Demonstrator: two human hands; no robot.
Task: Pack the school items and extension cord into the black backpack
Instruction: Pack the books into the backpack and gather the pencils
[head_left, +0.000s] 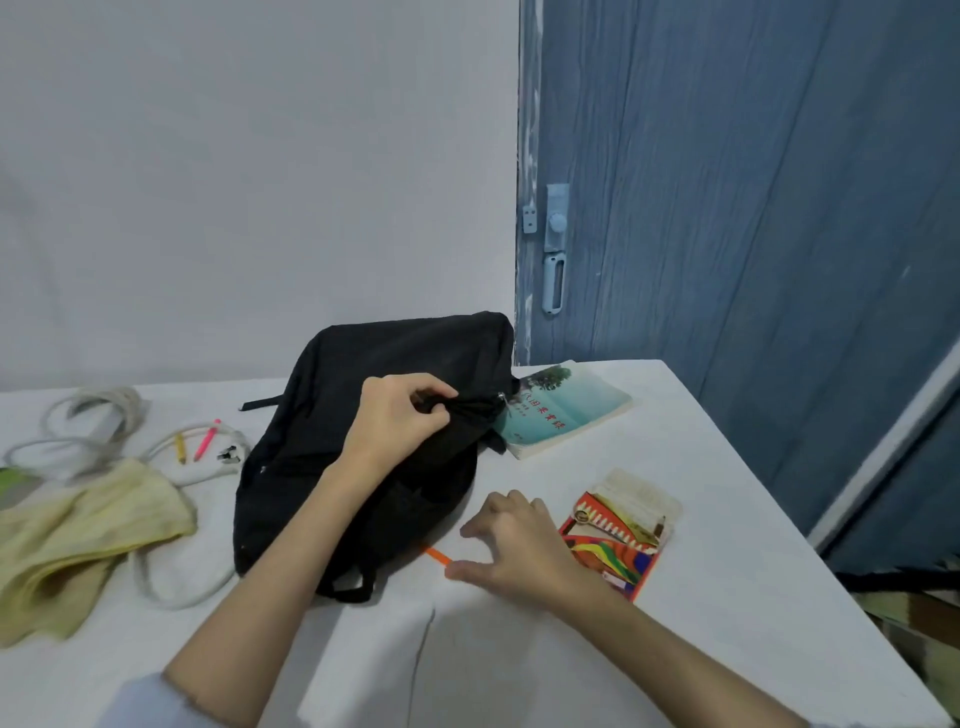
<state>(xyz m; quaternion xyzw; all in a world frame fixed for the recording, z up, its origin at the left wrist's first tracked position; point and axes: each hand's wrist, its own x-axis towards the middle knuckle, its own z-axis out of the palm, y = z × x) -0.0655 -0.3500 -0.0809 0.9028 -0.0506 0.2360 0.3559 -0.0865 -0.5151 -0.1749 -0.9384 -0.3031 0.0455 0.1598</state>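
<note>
The left hand (397, 415) pinches a bunched fold of the black backpack (374, 447) beside its zipper pull; if that soft, floppy cloth slips, the opening may collapse shut. The right hand (519, 545), fingers loosely curled, reaches the thin orange pencil (436, 555) on the table (727, 519); smooth and round, it could roll away. The stiff white cord (171, 467) lies coiled left, a paperback (563, 410) just right of the bag.

Your left hand (395, 415) and right hand (514, 545) are bare, with no rings or watch showing. Your forearms are bare too; a pale sleeve (140, 701) with a frayed edge is pushed up near your left elbow.
</note>
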